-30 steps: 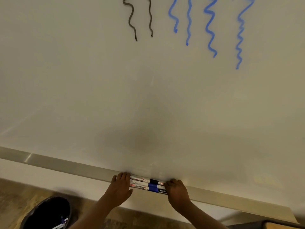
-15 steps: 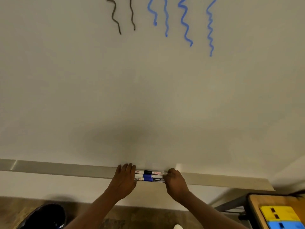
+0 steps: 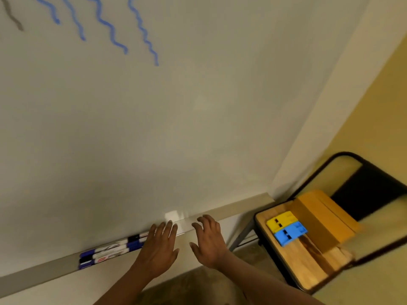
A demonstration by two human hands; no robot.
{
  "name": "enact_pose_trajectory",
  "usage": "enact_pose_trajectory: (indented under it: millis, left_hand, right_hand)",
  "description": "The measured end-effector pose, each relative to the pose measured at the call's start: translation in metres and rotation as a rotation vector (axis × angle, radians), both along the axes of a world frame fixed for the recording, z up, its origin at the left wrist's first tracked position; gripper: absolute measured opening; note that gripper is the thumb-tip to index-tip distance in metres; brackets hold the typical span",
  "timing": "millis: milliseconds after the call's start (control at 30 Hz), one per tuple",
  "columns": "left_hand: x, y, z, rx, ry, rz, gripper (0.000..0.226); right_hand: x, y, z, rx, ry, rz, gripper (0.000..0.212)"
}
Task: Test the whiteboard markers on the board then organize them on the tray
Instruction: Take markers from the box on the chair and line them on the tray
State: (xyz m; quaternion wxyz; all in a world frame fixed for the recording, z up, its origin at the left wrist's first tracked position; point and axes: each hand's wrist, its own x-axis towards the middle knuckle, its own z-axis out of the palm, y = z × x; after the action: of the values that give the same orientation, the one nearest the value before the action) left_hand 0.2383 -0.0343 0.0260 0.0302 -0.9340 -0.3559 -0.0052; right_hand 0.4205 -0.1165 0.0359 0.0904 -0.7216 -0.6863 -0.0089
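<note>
Several whiteboard markers (image 3: pixel 111 252) with blue and black caps lie side by side in a neat row on the metal tray (image 3: pixel 231 209) under the whiteboard (image 3: pixel 176 128). My left hand (image 3: pixel 160 245) hovers open just right of the markers, its fingers over their right ends. My right hand (image 3: pixel 208 238) is open too, in front of the bare tray, holding nothing. Blue squiggles (image 3: pixel 110 29) and one dark squiggle (image 3: pixel 13 16) mark the top left of the board.
At the lower right stands a chair (image 3: pixel 352 216) with a wooden seat carrying a yellow block (image 3: pixel 279 221), a blue block (image 3: pixel 288 234) and a brown box (image 3: pixel 319 221). A yellow wall (image 3: pixel 378 106) runs along the right.
Both hands have let go of the marker row and lifted off to the right, fingers spread. The view has swung right, bringing the chair into sight.
</note>
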Motion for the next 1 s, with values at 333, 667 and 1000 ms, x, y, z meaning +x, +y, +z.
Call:
enact_pose_trajectory:
  millis: [333, 667, 1000]
  left_hand:
    - [0.123, -0.017, 0.023, -0.001, 0.028, -0.211, 0.073]
    - [0.296, -0.054, 0.042, -0.004, 0.045, -0.391, 0.073]
    - [0.458, -0.078, 0.027, -0.059, 0.138, -0.57, 0.087]
  right_hand:
    - [0.12, -0.044, 0.018, 0.007, -0.008, -0.25, 0.066]
    - [0.263, -0.1, 0.024, -0.062, -0.018, -0.483, 0.072]
    - [0.377, -0.159, 0.017, -0.133, 0.03, -0.797, 0.078]
